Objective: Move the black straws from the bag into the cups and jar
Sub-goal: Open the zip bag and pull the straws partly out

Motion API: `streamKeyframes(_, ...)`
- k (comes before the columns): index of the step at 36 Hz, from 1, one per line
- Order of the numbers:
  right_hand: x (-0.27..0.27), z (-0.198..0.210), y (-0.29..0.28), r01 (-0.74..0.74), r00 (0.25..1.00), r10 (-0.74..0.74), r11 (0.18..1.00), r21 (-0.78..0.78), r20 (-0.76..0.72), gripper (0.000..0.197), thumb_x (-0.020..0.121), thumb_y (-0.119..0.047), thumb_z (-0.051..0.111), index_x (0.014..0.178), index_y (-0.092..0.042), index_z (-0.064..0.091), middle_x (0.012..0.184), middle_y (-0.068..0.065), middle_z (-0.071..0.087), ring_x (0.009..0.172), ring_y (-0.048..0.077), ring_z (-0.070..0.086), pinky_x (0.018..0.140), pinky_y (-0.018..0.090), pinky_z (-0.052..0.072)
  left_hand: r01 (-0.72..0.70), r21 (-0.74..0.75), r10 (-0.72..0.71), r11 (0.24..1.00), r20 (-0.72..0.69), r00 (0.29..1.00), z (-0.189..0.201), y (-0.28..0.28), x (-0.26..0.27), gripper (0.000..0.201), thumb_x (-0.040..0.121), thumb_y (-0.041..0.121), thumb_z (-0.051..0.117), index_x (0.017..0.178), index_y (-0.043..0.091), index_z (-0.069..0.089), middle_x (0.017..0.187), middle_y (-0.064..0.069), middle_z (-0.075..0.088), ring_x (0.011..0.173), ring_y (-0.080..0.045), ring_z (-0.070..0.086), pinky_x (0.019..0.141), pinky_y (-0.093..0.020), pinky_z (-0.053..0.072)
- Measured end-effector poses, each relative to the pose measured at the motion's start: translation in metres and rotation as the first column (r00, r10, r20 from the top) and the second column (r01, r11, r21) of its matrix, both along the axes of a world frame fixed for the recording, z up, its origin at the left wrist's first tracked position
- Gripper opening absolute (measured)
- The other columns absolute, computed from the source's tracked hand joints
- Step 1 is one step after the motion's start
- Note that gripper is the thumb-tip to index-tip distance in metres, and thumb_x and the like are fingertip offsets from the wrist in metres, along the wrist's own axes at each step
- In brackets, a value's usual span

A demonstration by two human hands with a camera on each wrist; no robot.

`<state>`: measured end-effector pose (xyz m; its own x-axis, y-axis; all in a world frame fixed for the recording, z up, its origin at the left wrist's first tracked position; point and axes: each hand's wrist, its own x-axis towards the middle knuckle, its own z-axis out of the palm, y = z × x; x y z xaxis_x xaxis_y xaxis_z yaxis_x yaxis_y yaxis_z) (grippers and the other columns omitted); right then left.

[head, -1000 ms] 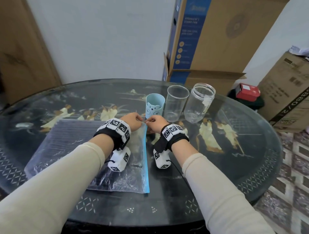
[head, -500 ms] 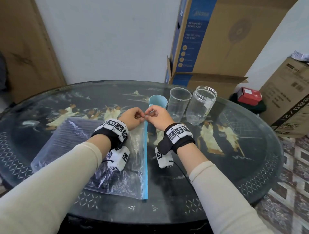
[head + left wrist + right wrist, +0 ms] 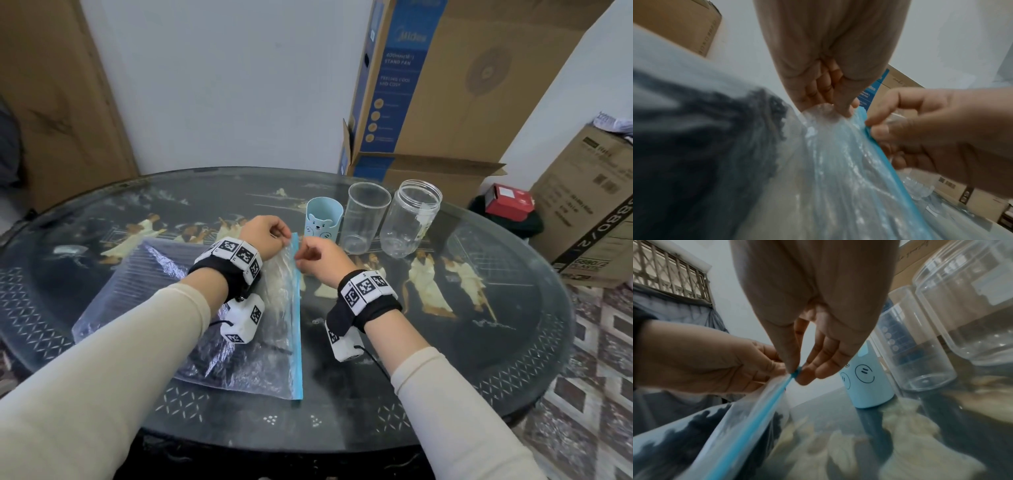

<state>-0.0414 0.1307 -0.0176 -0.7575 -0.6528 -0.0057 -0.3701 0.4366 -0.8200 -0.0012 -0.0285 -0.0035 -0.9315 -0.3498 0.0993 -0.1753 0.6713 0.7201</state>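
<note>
**Clear bag pinched at its blue seal**

Clear, crinkled plastic makes up the bag (image 3: pixel 191 308), which lies flat on the dark glass worktop (image 3: pixel 445 359) with a blue zip strip (image 3: pixel 297 308) along its right edge. Black straws (image 3: pixel 150 274) show through it as a dark ribbed mass filling the left part. The far corner of the bag is lifted off the worktop.

Both hands meet at that corner. The left hand (image 3: pixel 265 236) has its fingers curled, its grip pinching the plastic just beside the strip. The right hand (image 3: pixel 317 260) pinches the strip itself between thumb and fingertips (image 3: pixel 805 374). Both forearms reach forward over the worktop, wrists raised.

Beyond the hands stand a blue cup (image 3: pixel 323 222) with a bear face, a clear cup (image 3: pixel 366 216) and a clear jar (image 3: pixel 411 216), in a row, upright.
</note>
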Motion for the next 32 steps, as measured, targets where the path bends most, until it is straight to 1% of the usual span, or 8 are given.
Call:
streamKeyframes(2,0.005,-0.003,0.003,-0.054,0.998,0.052,0.996,0.065,0.038,0.018,0.084,-0.002,0.068,0.078,-0.016,0.06,0.076,0.007,0.063,0.069,0.016,0.057,0.073,0.033,0.05,-0.054,0.007,0.054,0.999,-0.002,0.999,0.002,-0.004,0.001,0.015,0.08,0.006,0.067,0.076,0.02,0.065,0.071,0.004,0.062,0.073,-0.014,0.057,0.073,-0.023,0.046)
streamKeyframes(6,0.017,-0.007,0.013,-0.167,0.977,0.152,0.981,0.099,0.148,0.021,0.084,0.002,0.068,0.074,-0.013,0.058,0.073,0.008,0.062,0.063,0.013,0.06,0.062,0.019,0.049,-0.126,-0.018,0.127,0.992,0.039,0.991,0.001,-0.008,0.006,0.022,0.081,0.01,0.066,0.068,0.027,0.06,0.065,0.012,0.057,0.068,-0.01,0.055,0.069,-0.024,0.044)
streamKeyframes(10,0.022,-0.004,0.02,-0.144,0.985,0.132,0.984,0.101,0.115,0.011,0.084,0.002,0.068,0.081,-0.008,0.062,0.078,0.013,0.064,0.067,0.016,0.063,0.066,0.021,0.05,-0.148,-0.106,0.154,0.983,0.058,0.986,-0.001,0.004,0.015,0.011,0.082,0.013,0.063,0.085,0.023,0.066,0.083,0.009,0.061,0.081,-0.011,0.056,0.075,-0.021,0.035)
streamKeyframes(12,0.024,-0.004,0.024,-0.12,0.99,0.112,0.988,0.092,0.087,0.012,0.083,0.0,0.069,0.08,-0.01,0.063,0.076,0.01,0.064,0.068,0.016,0.061,0.069,0.026,0.048,-0.131,-0.109,0.134,0.985,0.026,0.991,-0.003,0.012,0.02,0.01,0.081,0.013,0.064,0.088,0.02,0.065,0.085,0.004,0.061,0.08,-0.015,0.056,0.076,-0.027,0.041)
streamKeyframes(17,0.029,-0.004,0.03,-0.065,0.997,0.063,0.997,0.038,0.039,0.015,0.082,-0.001,0.07,0.079,-0.014,0.064,0.075,0.003,0.064,0.069,0.014,0.059,0.072,0.024,0.049,0.009,0.14,-0.038,0.99,0.207,0.978,-0.013,0.032,0.039,0.012,0.087,0.019,0.062,0.078,0.023,0.056,0.067,-0.002,0.062,0.056,-0.02,0.06,0.063,-0.028,0.053)
streamKeyframes(25,0.041,-0.004,0.033,0.022,1.0,-0.022,0.999,-0.032,0.009,0.01,0.082,0.003,0.07,0.088,-0.005,0.068,0.09,0.01,0.071,0.087,0.025,0.068,0.085,0.029,0.053,-0.07,0.432,-0.029,0.899,0.218,0.976,-0.01,0.046,0.052,0.016,0.088,0.014,0.066,0.098,0.023,0.057,0.08,-0.007,0.065,0.065,-0.017,0.066,0.06,-0.028,0.057)
streamKeyframes(29,0.045,-0.002,0.035,0.025,1.0,-0.024,0.999,-0.03,0.018,0.011,0.082,0.004,0.07,0.088,-0.005,0.068,0.09,0.01,0.072,0.08,0.017,0.066,0.076,0.013,0.05,-0.096,0.454,0.005,0.886,0.198,0.98,-0.01,0.048,0.054,0.016,0.082,0.007,0.069,0.089,0.02,0.062,0.071,-0.007,0.063,0.055,-0.015,0.062,0.063,-0.032,0.059)
streamKeyframes(32,0.047,-0.003,0.038,0.016,0.999,-0.015,1.0,-0.025,0.034,0.016,0.082,0.004,0.07,0.084,-0.012,0.068,0.084,0.006,0.07,0.074,0.011,0.064,0.07,0.007,0.046,-0.113,0.475,0.017,0.873,0.202,0.979,-0.01,0.05,0.057,0.017,0.076,0.004,0.073,0.083,0.016,0.064,0.072,-0.011,0.065,0.062,-0.02,0.065,0.069,-0.036,0.06)
